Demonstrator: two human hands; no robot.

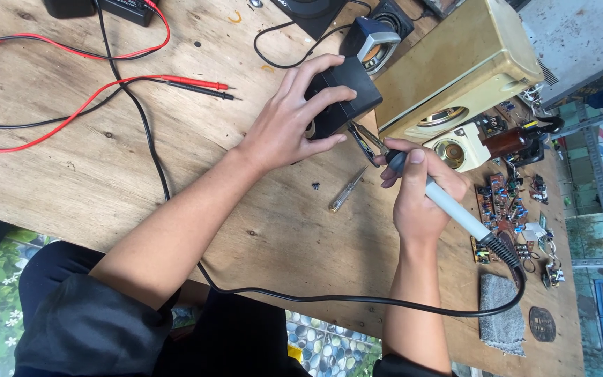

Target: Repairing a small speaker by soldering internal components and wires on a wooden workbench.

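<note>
My left hand (294,115) grips a small black speaker box (347,94) lying on the wooden table (106,174). My right hand (420,192) holds a soldering iron (455,209) with a grey and white handle, like a pen. Its metal tip (368,136) points at the box's edge just right of my left fingers. The iron's black cord (357,299) loops back along the table's near edge. A small screwdriver (347,190) and a tiny dark screw (315,186) lie on the wood between my hands.
Red and black probe leads (197,85) cross the table's left part. A beige speaker cabinet (455,70) lies at the upper right, with a second black speaker (378,38) behind the box. Circuit boards (500,206), small parts and a grey cloth (500,307) crowd the right side.
</note>
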